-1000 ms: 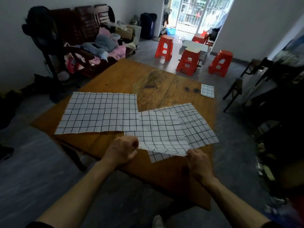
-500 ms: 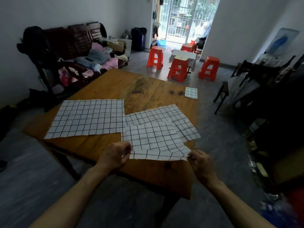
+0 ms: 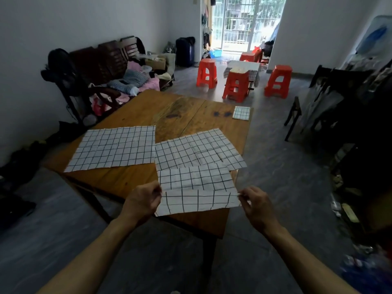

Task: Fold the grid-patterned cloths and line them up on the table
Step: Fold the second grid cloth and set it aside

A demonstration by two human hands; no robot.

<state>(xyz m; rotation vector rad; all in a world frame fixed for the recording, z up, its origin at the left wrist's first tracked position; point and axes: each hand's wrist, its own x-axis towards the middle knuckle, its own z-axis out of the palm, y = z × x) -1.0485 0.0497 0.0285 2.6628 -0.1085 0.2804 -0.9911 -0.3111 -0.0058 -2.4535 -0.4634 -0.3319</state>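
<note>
- White cotton-like cloth with a black grid: the cloth being folded [image 3: 198,188] lies at the near right corner of the wooden surface [image 3: 180,111], its near strip lifted and hanging past the near edge.
- The left hand [image 3: 142,201] has its grip pinched shut on the cloth's left end; the right hand [image 3: 255,203] pinches the right end between thumb and fingertips.
- Beneath and beyond it, a second open cloth [image 3: 197,148] lies skewed toward the right edge, touching or just overlapped by the held one.
- A third open cloth [image 3: 114,147] lies flat near the left edge, its right border touching the second cloth.
- One small folded cloth [image 3: 241,112] sits at the far right corner, well apart from the rest.
- Judgement: the fold is about half formed, and two cloths remain untouched, so the task seems early.
- Risk: the pinches are only at the ends, so the middle may sag and the fold come out crooked, with grid lines misaligned.
- Risk: dragging the held cloth could pull the second cloth along, since they overlap, and push it off the right edge, which it already reaches.
- Risk: much of the held cloth hangs past the near edge; a loosened grip could let it slide to the floor.
- Containers: none on the surface; a blue basin [image 3: 216,53] stands by the far doorway, contents not discernible.
</note>
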